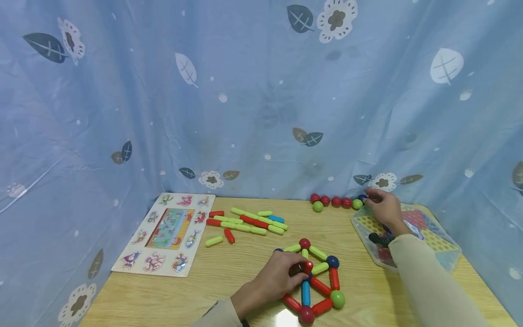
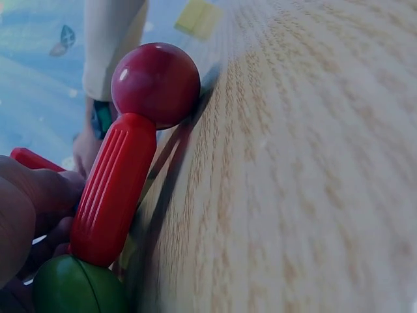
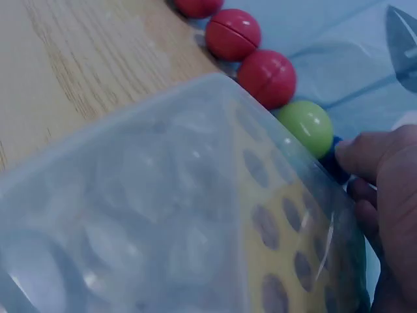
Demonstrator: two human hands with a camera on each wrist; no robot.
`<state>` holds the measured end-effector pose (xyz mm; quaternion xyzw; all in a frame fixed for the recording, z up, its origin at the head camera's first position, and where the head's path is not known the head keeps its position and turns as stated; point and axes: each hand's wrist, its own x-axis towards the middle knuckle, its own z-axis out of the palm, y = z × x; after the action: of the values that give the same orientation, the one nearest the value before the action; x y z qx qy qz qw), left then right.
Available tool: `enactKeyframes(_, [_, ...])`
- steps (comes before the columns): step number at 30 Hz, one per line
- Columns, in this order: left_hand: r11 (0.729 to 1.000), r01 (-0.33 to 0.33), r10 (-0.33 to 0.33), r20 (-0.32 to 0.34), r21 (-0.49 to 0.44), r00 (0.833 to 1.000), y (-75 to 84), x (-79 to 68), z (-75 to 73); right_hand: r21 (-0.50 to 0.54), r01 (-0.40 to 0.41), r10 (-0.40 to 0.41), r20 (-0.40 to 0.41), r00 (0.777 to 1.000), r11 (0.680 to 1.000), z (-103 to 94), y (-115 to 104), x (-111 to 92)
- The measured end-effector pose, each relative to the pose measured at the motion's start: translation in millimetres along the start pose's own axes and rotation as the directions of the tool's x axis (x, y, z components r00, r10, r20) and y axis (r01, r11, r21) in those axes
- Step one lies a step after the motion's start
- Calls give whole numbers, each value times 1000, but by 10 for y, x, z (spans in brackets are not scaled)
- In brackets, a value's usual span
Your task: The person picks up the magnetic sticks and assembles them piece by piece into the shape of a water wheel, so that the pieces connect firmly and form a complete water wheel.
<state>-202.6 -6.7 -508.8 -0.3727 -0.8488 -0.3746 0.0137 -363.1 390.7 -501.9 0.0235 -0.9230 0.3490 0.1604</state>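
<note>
My left hand [image 1: 278,277] pinches a red magnetic rod [image 1: 308,266] that points up over the middle of a flat frame of rods and balls. The frame joins red, yellow-green and blue rods to a green ball [image 1: 337,299], dark red balls [image 1: 306,315] and a dark blue ball [image 1: 333,262]. In the left wrist view, a red rod [image 2: 114,189] of the frame links a dark red ball [image 2: 156,85] and a green one. At the back right, my right hand [image 1: 384,209] has its fingertips around another dark blue ball [image 3: 335,163], mostly hidden by the fingers.
A clear plastic box [image 1: 367,240] with yellow perforated sections stands under my right forearm. Dark red balls [image 1: 336,202] and green balls [image 1: 357,204] line the curtain [image 1: 261,113]. Several loose rods [image 1: 253,221] lie at the back, beside a sea-animal puzzle board [image 1: 135,247] on the left.
</note>
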Motion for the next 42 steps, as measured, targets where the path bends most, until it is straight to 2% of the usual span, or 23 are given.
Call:
enactKeyframes(3, [1000,-9,9,-2,2,1000,10,-3,5,-70,19,-20,-8,1000,997,26,7,18])
enactKeyframes(6, [1000,-22,23,-10,17,1000,16,-8,8,-86,16,-17,-18,1000,996,35,-10,17])
enactKeyframes(11, [999,-26,26,-15,27,1000,22,-12,8,75,-12,19,-96,995,997,6,-178,-82])
enactKeyframes(13, [999,-26,27,-16,28,1000,19,-12,12,163,-10,27,-107,994,987,-14,-325,-196])
enactKeyframes(15, [999,-28,28,-17,27,999,16,-13,20,260,-3,24,-80,997,966,-38,-524,-367])
enactKeyframes(18, [999,-29,29,-16,24,999,10,-11,33,421,29,-28,-9,1000,906,-61,-854,-682])
enactKeyframes(21, [1000,-19,19,-14,20,1000,10,-12,34,573,71,-137,73,988,817,-58,-1158,-1006])
enactKeyframes(24, [1000,-9,10,-15,19,1000,8,-14,28,672,117,-268,125,955,732,-10,-1379,-1289])
enactKeyframes(27, [1000,-11,11,-17,18,1000,1,-15,25,738,124,-365,174,915,663,87,-1495,-1501])
enactKeyframes(30, [1000,-16,16,-27,21,999,-8,-12,22,780,99,-427,226,876,617,204,-1527,-1626])
enactKeyframes(32, [999,-25,26,-35,29,999,-8,-15,21,785,64,-426,263,865,616,273,-1527,-1685])
enactKeyframes(34, [999,-36,38,-43,35,998,-4,-20,19,777,39,-419,295,859,628,334,-1514,-1724])
enactKeyframes(37, [998,-54,56,-50,42,997,8,-22,17,768,3,-395,326,859,640,398,-1491,-1755])
enactKeyframes(42, [998,-54,56,-58,44,997,21,-25,17,783,30,-427,306,851,622,453,-1464,-1751])
